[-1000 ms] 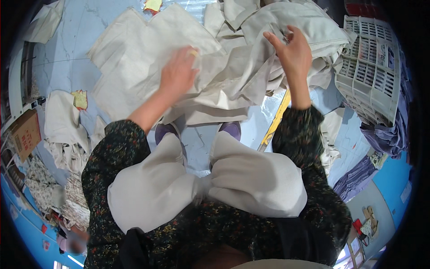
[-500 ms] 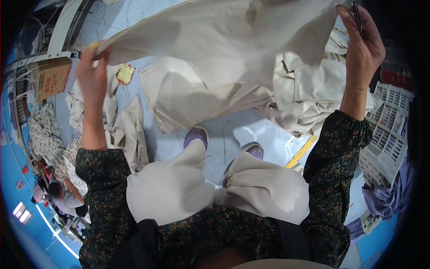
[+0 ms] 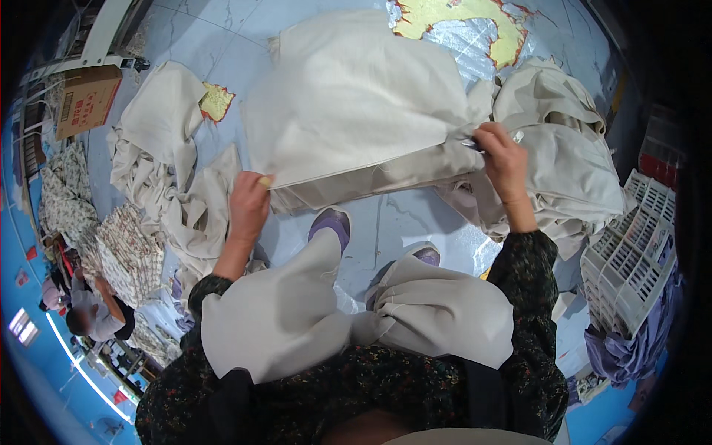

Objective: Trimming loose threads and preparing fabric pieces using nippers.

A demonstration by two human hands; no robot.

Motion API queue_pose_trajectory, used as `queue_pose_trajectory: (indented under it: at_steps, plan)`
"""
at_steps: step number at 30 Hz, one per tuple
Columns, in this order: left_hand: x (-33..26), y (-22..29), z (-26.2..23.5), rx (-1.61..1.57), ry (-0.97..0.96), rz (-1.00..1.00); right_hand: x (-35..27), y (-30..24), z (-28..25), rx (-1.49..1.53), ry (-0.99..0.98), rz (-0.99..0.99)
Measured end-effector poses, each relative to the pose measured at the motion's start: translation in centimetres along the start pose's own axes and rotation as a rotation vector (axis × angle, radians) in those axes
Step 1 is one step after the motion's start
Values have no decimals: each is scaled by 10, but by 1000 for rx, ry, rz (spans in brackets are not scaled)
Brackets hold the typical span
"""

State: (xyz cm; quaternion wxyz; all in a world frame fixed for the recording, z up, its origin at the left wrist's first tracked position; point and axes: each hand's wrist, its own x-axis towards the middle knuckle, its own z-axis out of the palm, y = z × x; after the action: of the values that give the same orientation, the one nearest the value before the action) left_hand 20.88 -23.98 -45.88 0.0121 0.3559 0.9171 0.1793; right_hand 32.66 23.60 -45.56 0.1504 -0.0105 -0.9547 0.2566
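A cream fabric piece (image 3: 356,104) lies spread in front of me over a flat stack of similar cloth (image 3: 371,178). My left hand (image 3: 251,204) pinches its near left corner; something yellowish covers one fingertip. At the near right end, my right hand (image 3: 506,162) is closed on the fabric's edge. It also holds a small dark metal tool (image 3: 470,144), which looks like thread snips. The near edge runs fairly straight between both hands.
Crumpled cream cloth lies in a right-hand heap (image 3: 556,156) and a left-hand heap (image 3: 159,133). A white plastic crate (image 3: 630,252) stands at right, a cardboard box (image 3: 87,102) at far left. Yellow patches (image 3: 512,41) mark the floor (image 3: 200,44). Another person (image 3: 96,315) sits at lower left.
Both hands have come down and nearer each other, lowering the raised fabric piece onto the stack. Floor and yellow patches beyond it now show.
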Motion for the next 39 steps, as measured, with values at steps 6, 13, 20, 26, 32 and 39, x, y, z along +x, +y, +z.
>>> queue_pose_trajectory:
  at_steps: [6,13,20,26,32,39]
  plan:
    - [-20,-3,59,2,-184,35,-46,35,30,-78,-127,378]
    - [-24,11,50,32,-216,-16,-32,11,67,-70,-375,772]
    - [-66,6,55,46,-579,-64,-40,32,29,-40,-227,685]
    - [-7,44,48,-3,-406,-54,-69,16,-76,-437,-216,555]
    - [75,82,54,-106,-362,298,-87,59,-100,-603,-177,488]
    - [131,140,63,-269,-285,481,-91,59,-119,-529,-199,372]
